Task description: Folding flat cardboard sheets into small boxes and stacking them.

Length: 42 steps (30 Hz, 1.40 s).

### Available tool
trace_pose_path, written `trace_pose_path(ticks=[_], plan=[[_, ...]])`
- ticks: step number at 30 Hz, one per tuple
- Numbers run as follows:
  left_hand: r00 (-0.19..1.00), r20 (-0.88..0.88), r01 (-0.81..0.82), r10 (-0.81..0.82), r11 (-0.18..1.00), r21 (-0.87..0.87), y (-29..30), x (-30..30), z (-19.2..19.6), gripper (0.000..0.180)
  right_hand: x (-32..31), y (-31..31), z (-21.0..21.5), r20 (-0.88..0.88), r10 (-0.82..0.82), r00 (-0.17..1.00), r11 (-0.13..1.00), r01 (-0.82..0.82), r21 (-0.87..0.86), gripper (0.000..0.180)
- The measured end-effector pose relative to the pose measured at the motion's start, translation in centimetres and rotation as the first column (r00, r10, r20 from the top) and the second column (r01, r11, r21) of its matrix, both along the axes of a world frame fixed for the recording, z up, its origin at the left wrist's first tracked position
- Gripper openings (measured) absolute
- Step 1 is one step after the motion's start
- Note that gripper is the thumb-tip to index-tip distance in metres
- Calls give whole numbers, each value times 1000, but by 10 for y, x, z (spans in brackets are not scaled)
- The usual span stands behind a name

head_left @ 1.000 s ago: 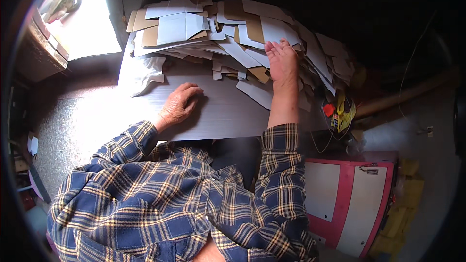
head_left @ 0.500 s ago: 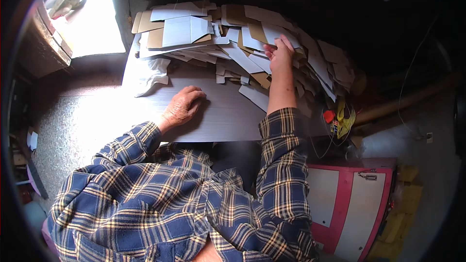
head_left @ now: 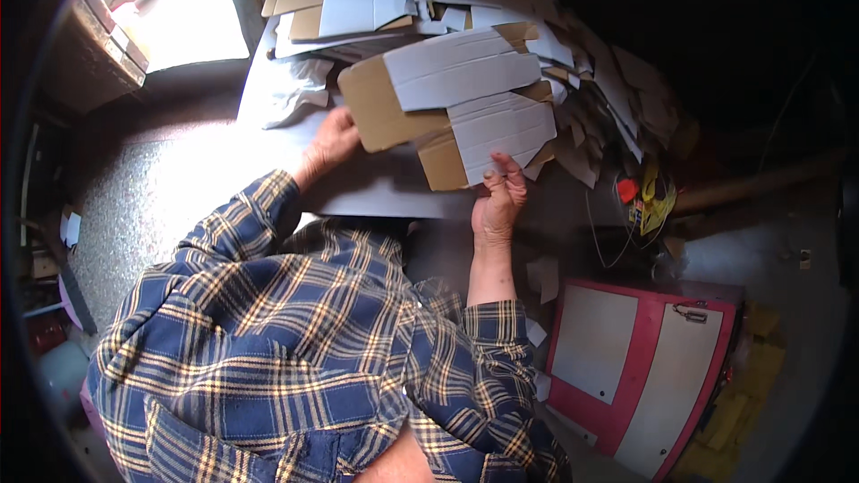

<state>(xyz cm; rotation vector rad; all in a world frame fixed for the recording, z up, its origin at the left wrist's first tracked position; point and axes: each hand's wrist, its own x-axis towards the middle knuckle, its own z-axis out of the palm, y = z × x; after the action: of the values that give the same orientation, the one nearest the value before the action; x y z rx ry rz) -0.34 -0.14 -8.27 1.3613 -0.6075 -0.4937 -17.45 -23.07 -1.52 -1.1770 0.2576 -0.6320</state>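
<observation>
A flattened cardboard box (head_left: pixel 465 72), white with brown flaps and crease lines, is held up tilted over the table. My right hand (head_left: pixel 499 197) grips its lower right edge, the fingertips showing against the white panel. At the left end, my left hand (head_left: pixel 333 141) is closed at the brown flap's edge; its fingertips are partly hidden by the board. Behind the held piece, a large pile of similar cardboard pieces (head_left: pixel 362 11) spreads along the far side of the table (head_left: pixel 394 197).
A crumpled white bag (head_left: pixel 300 89) lies at the table's left. To the right hang a red item (head_left: pixel 627 190) and yellow packaging (head_left: pixel 660 207) beside thin cords. A pink-and-white cabinet (head_left: pixel 640 349) stands at the lower right. Bright light enters through an opening at the upper left.
My right hand has come back from the pile toward me with a flattened cardboard box. My left hand has risen from the tabletop to the box's left edge. The view has shifted slightly.
</observation>
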Motion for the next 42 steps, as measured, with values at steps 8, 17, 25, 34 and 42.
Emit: trace_pose_path(ticks=[8,17,25,34,42], plan=[[926,-303,133,-228,944,-303,14,15,18,59,-25,0,-30,-115,-99,988,995,97,-29,33],[922,-179,361,-343,929,85,7,10,30,62,-20,-11,-42,-196,38,980,999,-41,-12,43],[917,-216,341,-337,940,-17,3,6,28,52,-16,-5,-11,-417,-258,872,740,-100,-665,44],[972,-24,232,-232,973,11,6,-7,19,39,29,4,40,-146,-399,905,305,-19,-952,52],[971,13,238,-238,971,-33,10,-26,23,37,46,7,67,-318,-41,947,926,-83,-368,64]])
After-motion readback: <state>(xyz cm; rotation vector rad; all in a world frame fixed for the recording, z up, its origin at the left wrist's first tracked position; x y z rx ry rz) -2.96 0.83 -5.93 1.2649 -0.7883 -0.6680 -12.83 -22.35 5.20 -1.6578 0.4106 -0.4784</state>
